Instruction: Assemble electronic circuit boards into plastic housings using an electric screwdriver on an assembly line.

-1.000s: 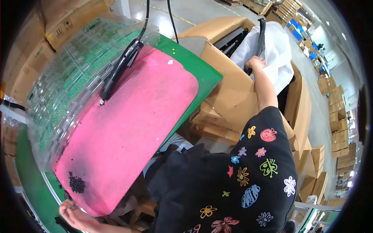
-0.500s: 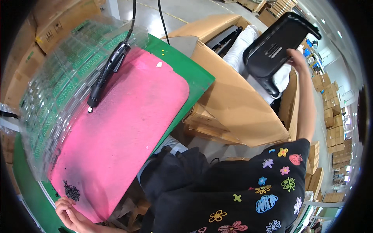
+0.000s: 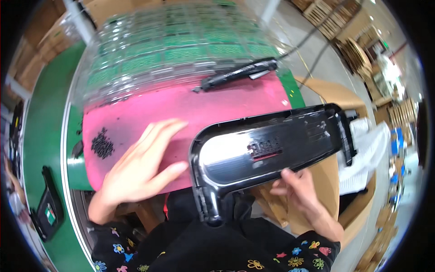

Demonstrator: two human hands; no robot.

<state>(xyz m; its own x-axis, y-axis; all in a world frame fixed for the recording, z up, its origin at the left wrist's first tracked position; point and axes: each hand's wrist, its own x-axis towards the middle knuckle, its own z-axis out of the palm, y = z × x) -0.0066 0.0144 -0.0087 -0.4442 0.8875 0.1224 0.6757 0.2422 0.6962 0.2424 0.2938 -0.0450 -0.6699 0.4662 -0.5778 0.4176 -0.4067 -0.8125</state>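
A glossy black plastic housing with a raised rim and an arm at each end is held up in front of me, its hollow side showing. My right hand grips its lower edge, thumb inside the rim, fingers beneath. My left hand is open, fingers stretched out, just left of the housing and over the pink mat; it touches nothing I can make out. A heap of small black screws lies on the mat's left part. Across the mat's far edge rests a black corded electric screwdriver.
Clear plastic trays with green circuit boards stand behind the mat. A cardboard box with white-wrapped parts is at the right. Another black housing lies on the green conveyor at left, where a person's arm shows at the edge.
My right hand has brought the housing from above the cardboard box to in front of me. My left hand has moved off the mat's near edge and opened. The view has turned left.
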